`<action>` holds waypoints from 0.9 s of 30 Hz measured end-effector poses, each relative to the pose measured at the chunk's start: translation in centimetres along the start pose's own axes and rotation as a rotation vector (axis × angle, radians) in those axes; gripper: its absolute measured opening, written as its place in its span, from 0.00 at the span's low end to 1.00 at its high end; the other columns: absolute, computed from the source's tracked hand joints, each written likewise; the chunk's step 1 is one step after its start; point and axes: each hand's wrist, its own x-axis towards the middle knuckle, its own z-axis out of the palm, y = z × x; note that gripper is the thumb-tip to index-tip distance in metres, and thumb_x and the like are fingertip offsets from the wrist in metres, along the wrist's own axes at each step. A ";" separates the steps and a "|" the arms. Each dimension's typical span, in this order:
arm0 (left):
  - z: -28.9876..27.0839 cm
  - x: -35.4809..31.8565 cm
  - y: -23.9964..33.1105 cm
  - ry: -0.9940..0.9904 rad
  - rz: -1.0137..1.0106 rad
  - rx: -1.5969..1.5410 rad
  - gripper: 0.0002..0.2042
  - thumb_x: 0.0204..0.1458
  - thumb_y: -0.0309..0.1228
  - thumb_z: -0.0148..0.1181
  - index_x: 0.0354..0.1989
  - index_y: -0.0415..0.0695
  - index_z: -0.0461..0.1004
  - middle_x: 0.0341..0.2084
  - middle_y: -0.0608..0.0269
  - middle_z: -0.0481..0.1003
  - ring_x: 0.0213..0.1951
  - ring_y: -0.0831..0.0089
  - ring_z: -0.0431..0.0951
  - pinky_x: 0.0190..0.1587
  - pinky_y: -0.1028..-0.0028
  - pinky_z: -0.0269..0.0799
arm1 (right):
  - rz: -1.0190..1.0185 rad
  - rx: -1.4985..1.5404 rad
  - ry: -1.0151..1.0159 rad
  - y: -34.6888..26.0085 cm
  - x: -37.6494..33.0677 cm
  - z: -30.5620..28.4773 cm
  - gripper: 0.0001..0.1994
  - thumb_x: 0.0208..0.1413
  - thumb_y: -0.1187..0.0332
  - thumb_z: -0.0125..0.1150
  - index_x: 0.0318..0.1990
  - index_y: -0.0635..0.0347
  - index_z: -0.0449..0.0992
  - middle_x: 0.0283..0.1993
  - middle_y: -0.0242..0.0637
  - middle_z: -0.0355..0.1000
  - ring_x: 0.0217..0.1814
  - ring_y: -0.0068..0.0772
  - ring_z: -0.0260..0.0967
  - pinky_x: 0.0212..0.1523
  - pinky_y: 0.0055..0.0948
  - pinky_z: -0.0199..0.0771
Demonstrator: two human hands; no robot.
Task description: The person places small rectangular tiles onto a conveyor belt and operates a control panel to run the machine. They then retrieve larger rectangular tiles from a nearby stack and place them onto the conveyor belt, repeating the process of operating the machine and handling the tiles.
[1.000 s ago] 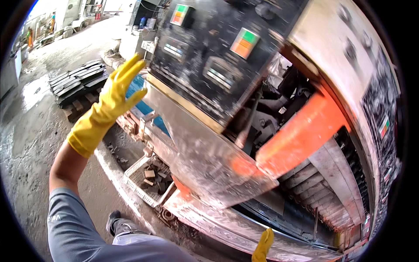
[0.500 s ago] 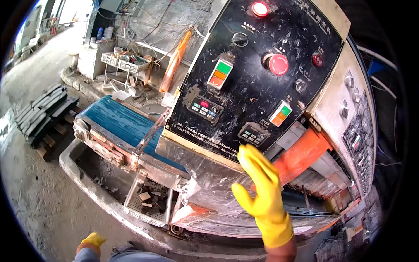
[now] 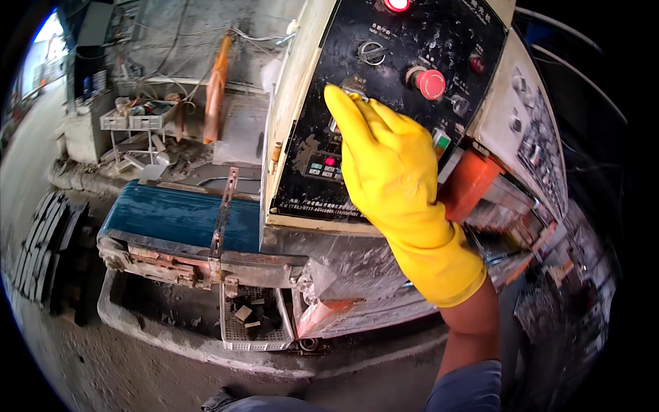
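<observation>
Here's my right hand, yellow glove up at the black panel, which leans above and to the right of the blue belt. My fingers look drawn together, the leading one toward the panel's left side; whether they press or pinch anything, I can't tell, because the glove blocks the contact. My left is out of view. The keypad peeks out just left of my palm, the red knob sits close above my knuckles, and a green button shows right beside me. The danger, I'd judge: bulky rubber brushing a neighbouring control by mistake, or a wet fingertip slipping, since my own hand hides what's beneath.
</observation>
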 end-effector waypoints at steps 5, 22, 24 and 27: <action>-8.7 4.7 5.3 0.099 0.208 -0.021 0.29 0.55 0.51 0.65 0.59 0.43 0.81 0.58 0.44 0.80 0.63 0.53 0.78 0.65 0.61 0.71 | 0.396 0.338 0.082 -1.7 0.1 -2.0 0.16 0.61 0.67 0.65 0.55 0.62 0.79 0.37 0.41 0.82 0.34 0.44 0.80 0.37 0.36 0.78; -9.0 6.3 2.1 -0.039 0.167 0.155 0.30 0.54 0.49 0.65 0.63 0.46 0.78 0.57 0.44 0.80 0.61 0.54 0.79 0.66 0.60 0.70 | 1.695 1.277 -0.344 -2.7 -3.5 1.4 0.23 0.69 0.48 0.61 0.46 0.63 0.83 0.41 0.47 0.85 0.35 0.41 0.84 0.38 0.36 0.86; -8.3 5.9 2.5 -0.047 0.174 0.159 0.30 0.54 0.49 0.65 0.63 0.46 0.78 0.57 0.44 0.80 0.61 0.54 0.79 0.66 0.60 0.70 | 1.719 1.286 -0.366 -1.9 -4.1 1.5 0.22 0.69 0.49 0.61 0.45 0.62 0.84 0.39 0.45 0.85 0.34 0.39 0.84 0.36 0.34 0.86; -7.8 5.4 2.6 -0.050 0.176 0.155 0.30 0.54 0.49 0.65 0.63 0.46 0.78 0.57 0.44 0.80 0.61 0.54 0.79 0.66 0.60 0.70 | 1.757 1.275 -0.390 -1.8 -4.1 1.3 0.22 0.69 0.48 0.61 0.44 0.61 0.85 0.36 0.40 0.84 0.31 0.33 0.82 0.32 0.29 0.84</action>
